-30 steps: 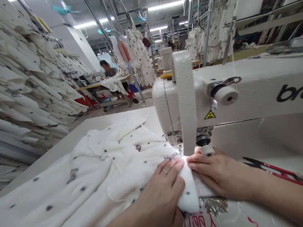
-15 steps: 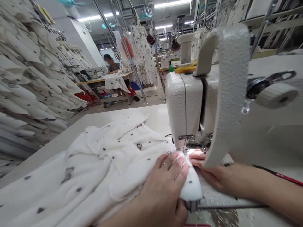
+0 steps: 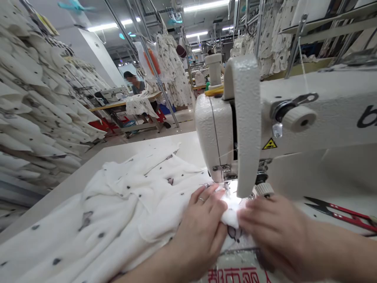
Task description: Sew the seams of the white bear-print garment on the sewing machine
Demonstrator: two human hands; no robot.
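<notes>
White cloth (image 3: 118, 212) with small dark motifs lies in loose folds across the table, its right end under the lit needle area of a sewing machine (image 3: 212, 129). My left hand (image 3: 200, 228), a ring on one finger, presses over the cloth just left of the presser foot, its fingers bent onto a fold. My right hand (image 3: 279, 232) is blurred, its fingertips closed on the cloth's right edge in front of the needle. The machine's pale guard arm (image 3: 246, 129) stands in front of part of the needle area.
Red-and-black thread snips (image 3: 341, 212) lie right of my right hand. A thread cone (image 3: 215, 68) stands behind the machine head. Patterned garments (image 3: 32, 98) hang at left. A person (image 3: 134, 82) sits at another sewing table in the back.
My right hand has come out from behind the guard arm toward me, onto the cloth's near edge. My left hand stays on the cloth. The view has turned slightly right.
</notes>
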